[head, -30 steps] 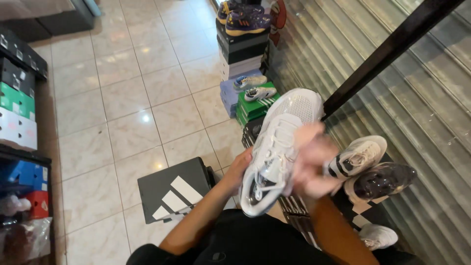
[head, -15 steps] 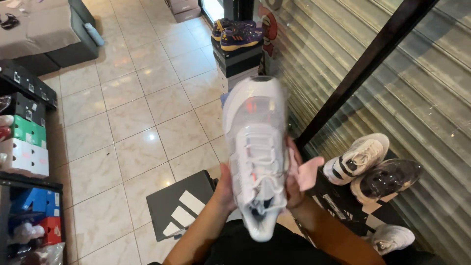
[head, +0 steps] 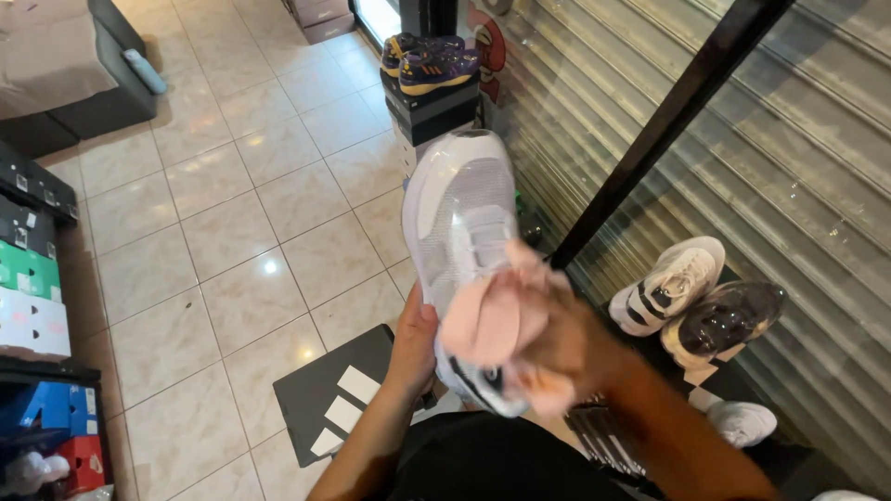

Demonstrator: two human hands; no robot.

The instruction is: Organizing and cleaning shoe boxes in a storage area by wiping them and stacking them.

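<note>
I hold a white and pale grey sneaker (head: 459, 209) up in front of me, toe pointing away. My left hand (head: 413, 339) grips its heel end from the left side. My right hand (head: 557, 339) presses a pink cloth (head: 483, 320) onto the laces and tongue area, and it is blurred by motion. The back of the shoe is hidden behind the cloth and my right hand.
A dark shoebox (head: 343, 394) lies on the tiled floor below. A purple and yellow pair (head: 432, 60) tops stacked boxes ahead. White (head: 673, 278) and dark (head: 724, 320) sneakers sit on a rack at right by a metal shutter (head: 789, 158). Coloured boxes (head: 28, 297) line the left.
The shoe has turned from a tilt to the right into pointing nearly straight away. My right hand with the pink cloth has moved over the laces. The camera view has tipped further forward.
</note>
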